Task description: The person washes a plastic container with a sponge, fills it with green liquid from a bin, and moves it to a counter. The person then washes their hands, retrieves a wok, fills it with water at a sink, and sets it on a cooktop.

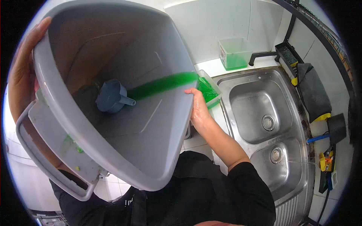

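Note:
A large grey plastic bin [158,124] is tilted on its side, its mouth facing me. My left hand [28,56] grips its left rim, near the grey swing handle [56,173]. My right hand [200,109] is closed on the bin's right edge, thumb on the inner side. A band of green liquid [162,86] runs along the inner wall to the lip on the right. Below that lip sits a clear plastic container [215,98] with green liquid in it. Inside the bin lies a blue-grey measuring cup [110,97] with a short handle.
Another clear container [235,54] with some green liquid stands on the white ledge behind. To the right is a steel double sink [260,109]. Cloths [313,90], brushes and a black rack [322,19] line the right wall. Green smears mark the bin's outside.

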Tool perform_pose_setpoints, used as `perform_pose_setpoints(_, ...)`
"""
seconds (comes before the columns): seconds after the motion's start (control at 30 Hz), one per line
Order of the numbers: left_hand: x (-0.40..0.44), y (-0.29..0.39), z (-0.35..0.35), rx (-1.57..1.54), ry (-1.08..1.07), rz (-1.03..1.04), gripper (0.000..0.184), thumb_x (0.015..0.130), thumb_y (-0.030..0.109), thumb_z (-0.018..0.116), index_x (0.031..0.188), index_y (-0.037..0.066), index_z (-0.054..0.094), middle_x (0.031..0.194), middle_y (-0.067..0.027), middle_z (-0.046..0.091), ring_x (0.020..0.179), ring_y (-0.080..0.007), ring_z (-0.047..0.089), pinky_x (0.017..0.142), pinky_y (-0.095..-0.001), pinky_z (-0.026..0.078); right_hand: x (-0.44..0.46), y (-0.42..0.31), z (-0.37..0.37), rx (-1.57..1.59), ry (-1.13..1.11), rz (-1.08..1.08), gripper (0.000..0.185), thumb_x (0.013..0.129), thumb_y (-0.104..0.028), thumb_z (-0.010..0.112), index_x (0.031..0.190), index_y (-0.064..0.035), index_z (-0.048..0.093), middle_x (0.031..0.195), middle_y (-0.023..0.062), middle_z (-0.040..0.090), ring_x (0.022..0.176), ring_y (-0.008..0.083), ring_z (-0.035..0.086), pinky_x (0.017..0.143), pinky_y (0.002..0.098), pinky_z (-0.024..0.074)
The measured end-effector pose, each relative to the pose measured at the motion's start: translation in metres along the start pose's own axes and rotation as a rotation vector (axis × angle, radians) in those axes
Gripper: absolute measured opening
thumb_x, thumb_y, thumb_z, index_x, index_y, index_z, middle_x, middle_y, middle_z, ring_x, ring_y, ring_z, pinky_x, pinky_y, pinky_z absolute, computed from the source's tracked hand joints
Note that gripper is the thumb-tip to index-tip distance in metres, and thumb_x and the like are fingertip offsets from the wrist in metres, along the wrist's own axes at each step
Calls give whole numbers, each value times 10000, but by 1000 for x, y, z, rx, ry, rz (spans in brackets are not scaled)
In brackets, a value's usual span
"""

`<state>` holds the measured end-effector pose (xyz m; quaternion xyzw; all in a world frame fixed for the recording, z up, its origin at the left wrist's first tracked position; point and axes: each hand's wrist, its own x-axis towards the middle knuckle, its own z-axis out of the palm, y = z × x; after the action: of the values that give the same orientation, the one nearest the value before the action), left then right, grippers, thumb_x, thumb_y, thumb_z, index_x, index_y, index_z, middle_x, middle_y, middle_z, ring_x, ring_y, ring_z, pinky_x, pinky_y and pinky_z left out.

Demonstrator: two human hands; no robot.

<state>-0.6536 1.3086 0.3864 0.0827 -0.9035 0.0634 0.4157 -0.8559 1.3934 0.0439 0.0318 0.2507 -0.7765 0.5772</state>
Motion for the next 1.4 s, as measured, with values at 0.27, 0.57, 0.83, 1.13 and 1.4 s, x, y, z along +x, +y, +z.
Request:
perform_pose_setpoints(0.27,-20,-20,-15,-262,106,-376,308,856,252,554,1152,192,618,1188,-74,582,1131,-206,539,1023,-407,386,-2,-9,8,-48,59,-54,425,704,-226,564,1075,-23,518,967,127,572,869,260,571,779,382,483)
perform_pose_setpoints(0.57,-86,-95,-43,-422,352,-600,387,877,295,539,1233,143,537,1153,-96,578,1044,-202,578,942,-359,447,18,-1,44,-213,111,-90,513,665,-168,608,1125,13,473,1037,174,533,941,318,541,848,434,464)
perform_pose_setpoints(0.83,-199,-164,-66,-215,574,-1059,564,835,439,545,1241,51,496,1067,-145,573,931,-199,601,799,-365,493,99,80,94,-349,-34,-37,392,719,-132,616,1043,39,477,998,162,520,946,266,529,854,394,454)
perform_pose_setpoints(1.13,-365,-287,-142,-480,648,-1457,616,745,461,634,1101,-37,557,875,-172,616,750,-170,628,645,-258,510,202,252,142,-726,-193,91,580,793,-289,657,1187,72,433,1128,179,496,1038,253,509,868,394,428)
perform_pose_setpoints(1.4,-573,-456,-135,-318,253,-1770,263,786,284,663,802,37,572,490,21,485,274,-62,370,259,-195,254,402,505,9,-1204,-77,601,756,747,-509,662,1271,-3,460,1250,145,516,1172,303,447,973,485,329)
